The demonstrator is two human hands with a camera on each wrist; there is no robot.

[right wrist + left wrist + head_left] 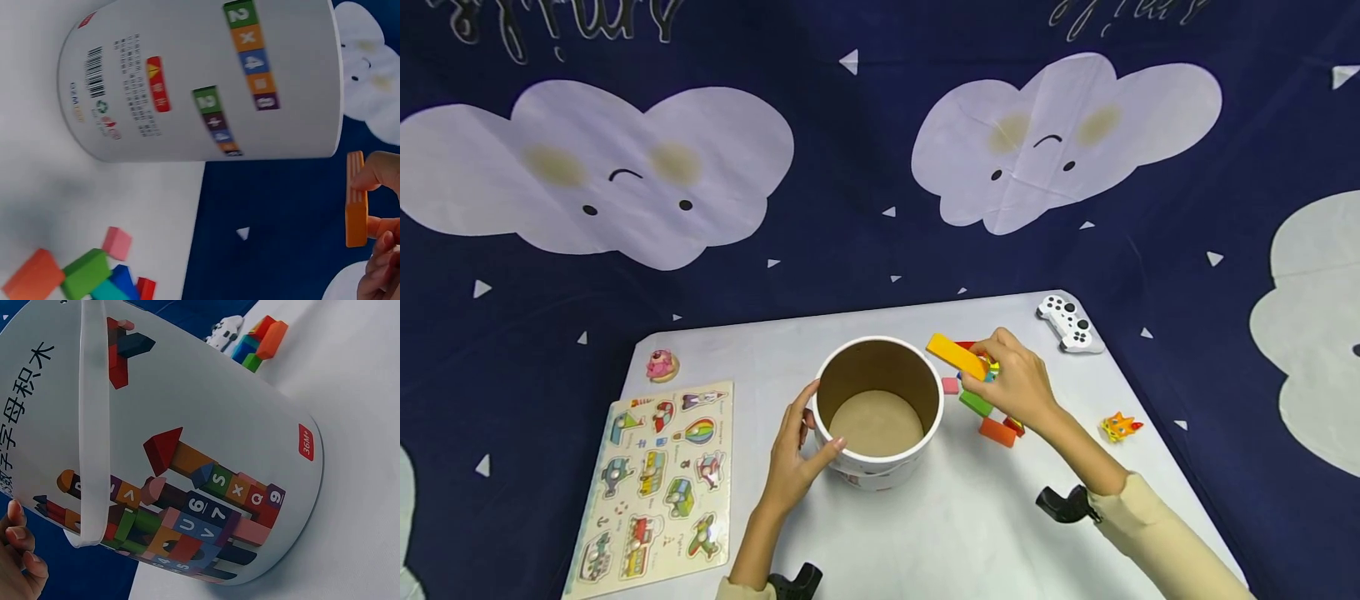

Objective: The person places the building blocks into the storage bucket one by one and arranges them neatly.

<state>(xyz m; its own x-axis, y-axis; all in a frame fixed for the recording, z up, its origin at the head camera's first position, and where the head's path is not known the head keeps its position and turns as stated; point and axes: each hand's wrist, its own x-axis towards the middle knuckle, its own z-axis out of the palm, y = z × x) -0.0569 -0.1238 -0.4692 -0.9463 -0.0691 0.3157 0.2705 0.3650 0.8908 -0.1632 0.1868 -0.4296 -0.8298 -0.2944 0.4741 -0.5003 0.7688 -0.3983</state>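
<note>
A white bucket [868, 473] printed with pictures of building blocks stands on the table, its open top showing a bare brown inside. My left hand [797, 454] holds it at the left, thumb by the rim and fingers along the outer wall. In the left wrist view, fingertips [22, 534] show beside the bucket's strap-like handle [94, 425]. My right hand [1015, 379] pinches a long yellow-orange block [953, 354] between thumb and fingers, just right of the bucket's rim. Below that hand lie loose blocks, among them a green one [976, 404], an orange one [997, 432] and a pink one [950, 386].
A wooden picture puzzle board [655, 483] lies at the left, with a small pink figure [661, 365] behind it. At the back right is a white game controller [1067, 323]. A spiky orange toy [1120, 427] sits near the table's right edge.
</note>
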